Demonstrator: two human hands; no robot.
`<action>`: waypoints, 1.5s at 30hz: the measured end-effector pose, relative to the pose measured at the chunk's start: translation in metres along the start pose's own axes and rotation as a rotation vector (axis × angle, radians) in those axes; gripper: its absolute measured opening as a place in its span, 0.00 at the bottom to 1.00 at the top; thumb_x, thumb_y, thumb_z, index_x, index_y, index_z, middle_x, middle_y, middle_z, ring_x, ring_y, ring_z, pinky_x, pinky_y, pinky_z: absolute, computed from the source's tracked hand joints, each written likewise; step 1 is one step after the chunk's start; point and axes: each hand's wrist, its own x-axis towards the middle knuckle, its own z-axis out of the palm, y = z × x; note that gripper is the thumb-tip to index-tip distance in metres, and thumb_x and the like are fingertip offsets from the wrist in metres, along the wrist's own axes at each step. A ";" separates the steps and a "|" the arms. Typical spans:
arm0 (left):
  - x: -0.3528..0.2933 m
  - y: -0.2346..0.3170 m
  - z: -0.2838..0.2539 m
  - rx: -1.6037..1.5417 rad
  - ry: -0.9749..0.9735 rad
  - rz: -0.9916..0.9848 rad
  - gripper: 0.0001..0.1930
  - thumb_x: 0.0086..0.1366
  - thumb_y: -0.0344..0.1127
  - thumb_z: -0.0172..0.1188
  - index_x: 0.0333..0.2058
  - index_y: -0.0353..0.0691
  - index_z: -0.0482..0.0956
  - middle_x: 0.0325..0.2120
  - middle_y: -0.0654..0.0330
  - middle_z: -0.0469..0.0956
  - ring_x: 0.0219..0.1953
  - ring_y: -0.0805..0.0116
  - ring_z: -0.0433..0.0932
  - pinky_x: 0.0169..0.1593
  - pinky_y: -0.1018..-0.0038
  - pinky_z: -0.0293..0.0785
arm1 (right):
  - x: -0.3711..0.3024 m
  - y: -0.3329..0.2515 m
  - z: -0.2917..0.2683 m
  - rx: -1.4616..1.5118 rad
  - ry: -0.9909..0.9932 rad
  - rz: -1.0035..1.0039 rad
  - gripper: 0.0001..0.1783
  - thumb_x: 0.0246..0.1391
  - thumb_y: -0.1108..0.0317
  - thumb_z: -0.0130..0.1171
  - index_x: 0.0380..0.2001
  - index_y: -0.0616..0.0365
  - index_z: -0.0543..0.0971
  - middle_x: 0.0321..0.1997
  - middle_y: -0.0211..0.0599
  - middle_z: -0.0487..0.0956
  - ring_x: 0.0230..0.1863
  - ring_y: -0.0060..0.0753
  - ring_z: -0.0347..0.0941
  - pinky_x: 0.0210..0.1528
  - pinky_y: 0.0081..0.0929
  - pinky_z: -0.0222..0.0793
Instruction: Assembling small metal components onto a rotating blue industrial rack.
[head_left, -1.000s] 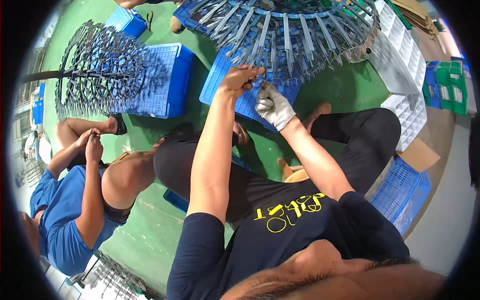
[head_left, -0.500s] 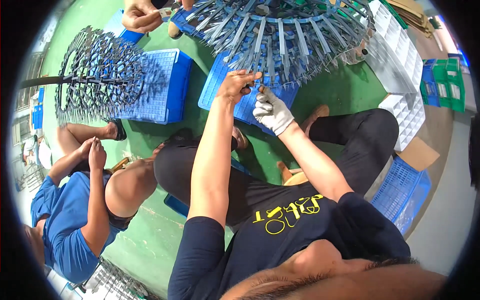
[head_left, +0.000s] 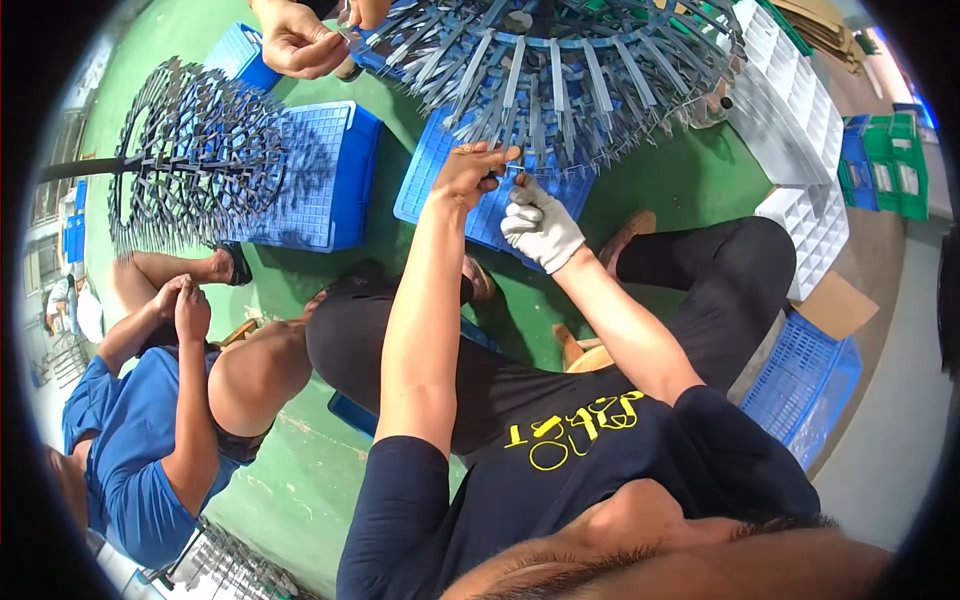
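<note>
A round rack (head_left: 560, 85) bristling with many flat grey metal strips hangs at the top, over a blue crate (head_left: 425, 190). At its lower edge my bare left hand (head_left: 470, 175) has its index finger stretched to the right and its other fingers curled. Close beside it, my right hand (head_left: 543, 228) wears a pale glove with bare fingertips. Its thumb and finger pinch together just below the strips. Something thin and light shows between the two hands, too small to name. What my left fingers hold, if anything, is hidden.
A second strip rack (head_left: 195, 160) on a dark rod stands at left beside a blue crate (head_left: 315, 180). A co-worker in a blue shirt (head_left: 150, 450) sits nearby. Another person's hands (head_left: 300, 42) work at the top. White compartment trays (head_left: 790, 90) and a blue basket (head_left: 800, 375) lie at right.
The other person's hands at the top have moved slightly right and down. My hands stay close together at the rack's edge, with only a slight shift left. The rack's strips have shifted slightly.
</note>
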 end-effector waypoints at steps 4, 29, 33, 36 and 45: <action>0.004 -0.003 -0.003 -0.012 -0.004 0.003 0.18 0.46 0.25 0.72 0.21 0.47 0.66 0.19 0.61 0.75 0.17 0.75 0.70 0.16 0.85 0.55 | -0.001 0.006 0.006 0.099 0.014 0.008 0.07 0.62 0.68 0.46 0.33 0.54 0.74 0.20 0.28 0.71 0.11 0.14 0.55 0.16 0.15 0.50; -0.036 0.001 -0.014 -0.100 0.113 -0.145 0.11 0.59 0.36 0.62 0.36 0.34 0.77 0.23 0.59 0.75 0.21 0.75 0.71 0.19 0.84 0.61 | -0.007 0.016 0.015 -0.140 0.075 0.020 0.06 0.56 0.73 0.50 0.31 0.55 0.77 0.18 0.27 0.72 0.11 0.16 0.55 0.16 0.16 0.51; -0.056 -0.021 -0.025 -0.428 0.086 -0.135 0.11 0.60 0.36 0.59 0.35 0.34 0.77 0.24 0.57 0.76 0.23 0.73 0.73 0.21 0.82 0.65 | -0.017 0.031 0.019 -1.007 0.107 -0.292 0.05 0.50 0.70 0.55 0.31 0.55 0.78 0.21 0.30 0.76 0.15 0.23 0.63 0.19 0.20 0.59; -0.064 -0.035 -0.019 -0.664 0.153 -0.064 0.09 0.60 0.33 0.58 0.35 0.33 0.76 0.25 0.55 0.76 0.24 0.69 0.74 0.24 0.77 0.69 | -0.027 0.039 0.023 -1.650 0.098 -0.588 0.07 0.46 0.68 0.60 0.30 0.55 0.79 0.23 0.32 0.79 0.18 0.29 0.70 0.22 0.23 0.65; -0.072 -0.037 -0.010 -0.809 0.146 0.003 0.09 0.58 0.31 0.59 0.36 0.34 0.75 0.24 0.55 0.76 0.23 0.65 0.75 0.26 0.72 0.72 | -0.039 0.044 0.045 -2.121 0.141 -0.814 0.09 0.41 0.67 0.62 0.29 0.56 0.78 0.26 0.35 0.81 0.25 0.39 0.76 0.29 0.28 0.70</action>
